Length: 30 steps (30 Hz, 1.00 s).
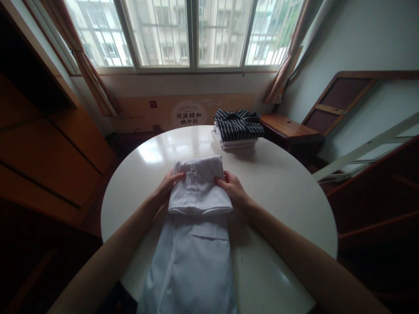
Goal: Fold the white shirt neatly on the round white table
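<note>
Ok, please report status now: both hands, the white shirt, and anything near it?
Left hand and right hand grip the folded part of the white shirt. Lower part hangs off the round table. Striped stack lies apart, not blocking.

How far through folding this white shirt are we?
Done: a folded stack topped by a striped dark shirt sits at the round white table's far edge. In hand: left hand and right hand grip the white shirt's folded-over top. Left: its lower half hangs unfolded.
</note>
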Available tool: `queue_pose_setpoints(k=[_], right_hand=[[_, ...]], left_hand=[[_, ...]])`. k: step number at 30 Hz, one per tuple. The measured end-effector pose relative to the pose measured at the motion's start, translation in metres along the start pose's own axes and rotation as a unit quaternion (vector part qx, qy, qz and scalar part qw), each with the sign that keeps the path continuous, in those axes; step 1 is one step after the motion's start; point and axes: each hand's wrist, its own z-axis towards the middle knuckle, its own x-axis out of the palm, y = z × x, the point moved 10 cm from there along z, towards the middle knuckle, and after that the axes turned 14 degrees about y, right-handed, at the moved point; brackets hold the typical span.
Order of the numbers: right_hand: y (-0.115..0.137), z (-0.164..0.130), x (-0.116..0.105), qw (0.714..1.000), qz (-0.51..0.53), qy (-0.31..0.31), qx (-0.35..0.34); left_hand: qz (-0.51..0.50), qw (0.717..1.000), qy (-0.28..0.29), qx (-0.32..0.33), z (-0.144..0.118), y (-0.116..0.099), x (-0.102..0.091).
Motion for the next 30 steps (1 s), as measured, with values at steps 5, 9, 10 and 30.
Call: queue_pose_setpoints(k=[5,9,10,30], right_hand=[[0.000,0.002,-0.015,0.999,-0.002,-0.052,-0.001],[-0.002,0.005,-0.023,0.998,-0.008,-0.067,0.002],[-0.002,0.005,-0.023,0.998,-0.018,-0.063,0.005],[-0.018,0.012,-0.014,0.999,-0.030,0.011,0.036]], left_hand=[[-0.033,0.998,0.055,-0.029,0.002,0.009,0.013],[-0.046,0.999,0.028,-0.008,0.001,0.008,0.011],[-0.049,0.999,0.016,0.000,0.001,0.007,0.010],[0.018,0.989,-0.111,0.090,0.000,-0.006,-0.027]])
